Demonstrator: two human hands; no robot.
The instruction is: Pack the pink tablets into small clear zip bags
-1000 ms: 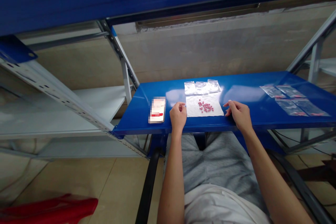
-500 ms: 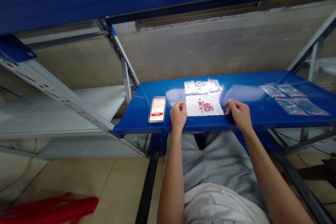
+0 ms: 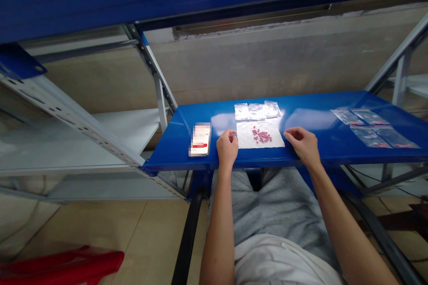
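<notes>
Red pieces (image 3: 262,135) — between the hands (image 3: 228,147) (image 3: 305,144)

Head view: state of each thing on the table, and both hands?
White sheet: lying flat
Red beads: loose, scattered on sheet
Left hand: fingers curled, by sheet's left edge, grip unclear
Right hand: fingers bent, by sheet's right edge, grip unclear
Back bags: in a row, contents unclear
Right bags: flat, red bits inside
Phone: screen lit

The blue table (image 3: 180,136) bears phone (image 3: 200,140), white sheet (image 3: 244,136), clear bags (image 3: 364,136).
</notes>
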